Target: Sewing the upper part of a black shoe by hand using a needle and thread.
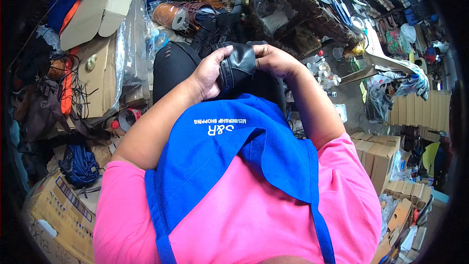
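Note:
Over my lap I hold a shiny black leather piece point(240, 60) between both hands. It looks folded or curved, with a ridged edge along its left side; its exact kind is unclear. My left hand point(210, 72) is closed on its left side, thumb at the top. At its upper right, my right hand point(274, 60) pinches the edge with bent fingers. Dark trousers point(172, 66) lie under the hands, and a blue apron point(215, 137) covers my front. Beyond the leather piece is a dark, tangled heap whose parts I cannot make out.
A large orange-brown spool of cord point(168, 16) lies ahead to the left. Flat cardboard point(95, 76) leans at the left. Small bottles point(325, 73) stand to the right, near a dark rough wooden block point(305, 7). Stacked brown boxes point(376, 159) sit at the lower right.

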`<state>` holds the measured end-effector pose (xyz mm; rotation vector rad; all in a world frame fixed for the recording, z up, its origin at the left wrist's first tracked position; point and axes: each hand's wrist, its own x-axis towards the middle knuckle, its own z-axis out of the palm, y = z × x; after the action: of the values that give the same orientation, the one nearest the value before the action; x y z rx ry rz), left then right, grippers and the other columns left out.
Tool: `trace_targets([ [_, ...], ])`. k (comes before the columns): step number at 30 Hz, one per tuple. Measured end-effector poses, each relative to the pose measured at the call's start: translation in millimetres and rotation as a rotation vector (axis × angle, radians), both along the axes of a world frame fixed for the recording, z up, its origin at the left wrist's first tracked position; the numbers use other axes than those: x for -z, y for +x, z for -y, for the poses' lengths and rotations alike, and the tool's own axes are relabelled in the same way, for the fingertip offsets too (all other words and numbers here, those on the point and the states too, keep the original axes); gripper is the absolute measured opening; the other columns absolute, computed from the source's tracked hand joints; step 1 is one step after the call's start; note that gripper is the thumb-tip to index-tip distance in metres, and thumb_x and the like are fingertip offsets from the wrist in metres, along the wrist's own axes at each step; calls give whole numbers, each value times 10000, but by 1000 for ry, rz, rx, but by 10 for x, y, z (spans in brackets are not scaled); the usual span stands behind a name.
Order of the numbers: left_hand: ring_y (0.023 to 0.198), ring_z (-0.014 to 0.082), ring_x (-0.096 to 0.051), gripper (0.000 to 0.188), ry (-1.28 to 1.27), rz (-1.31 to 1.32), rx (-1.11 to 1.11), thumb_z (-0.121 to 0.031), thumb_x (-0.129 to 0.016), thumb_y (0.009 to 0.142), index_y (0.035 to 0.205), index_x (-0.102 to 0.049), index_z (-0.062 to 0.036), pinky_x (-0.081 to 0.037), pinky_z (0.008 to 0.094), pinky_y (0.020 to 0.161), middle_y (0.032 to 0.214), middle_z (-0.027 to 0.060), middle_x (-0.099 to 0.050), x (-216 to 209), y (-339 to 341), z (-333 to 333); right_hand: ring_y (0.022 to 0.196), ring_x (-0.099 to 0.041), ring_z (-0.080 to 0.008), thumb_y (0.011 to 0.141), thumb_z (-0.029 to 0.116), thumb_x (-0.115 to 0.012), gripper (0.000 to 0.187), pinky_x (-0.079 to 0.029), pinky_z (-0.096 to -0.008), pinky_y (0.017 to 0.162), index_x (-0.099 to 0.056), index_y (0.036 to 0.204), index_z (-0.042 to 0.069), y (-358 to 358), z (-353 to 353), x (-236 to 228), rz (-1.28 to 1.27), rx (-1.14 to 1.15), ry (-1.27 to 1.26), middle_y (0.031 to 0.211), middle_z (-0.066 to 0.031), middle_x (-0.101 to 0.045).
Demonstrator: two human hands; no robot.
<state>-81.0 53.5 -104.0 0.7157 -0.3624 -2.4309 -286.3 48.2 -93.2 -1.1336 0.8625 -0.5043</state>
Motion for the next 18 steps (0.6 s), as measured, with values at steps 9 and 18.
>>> trace_targets([
  [9,758,195,-659,323,-26,-6,42,-326,-460,914,1021,-596,-53,-551,335,727,889,107,-664,90,22,42,865,-582,-79,788,44,-660,210,-451,-252,846,-667,997,28,18,15,79,55,26,12,937,8,-662],
  [18,695,192,-658,282,-59,77,26,-303,-504,898,978,-601,-50,-559,328,667,833,92,-661,110,-2,117,785,-572,-39,781,53,-677,162,-455,-207,757,-684,940,29,72,59,9,-223,78,-78,853,32,-666],
])
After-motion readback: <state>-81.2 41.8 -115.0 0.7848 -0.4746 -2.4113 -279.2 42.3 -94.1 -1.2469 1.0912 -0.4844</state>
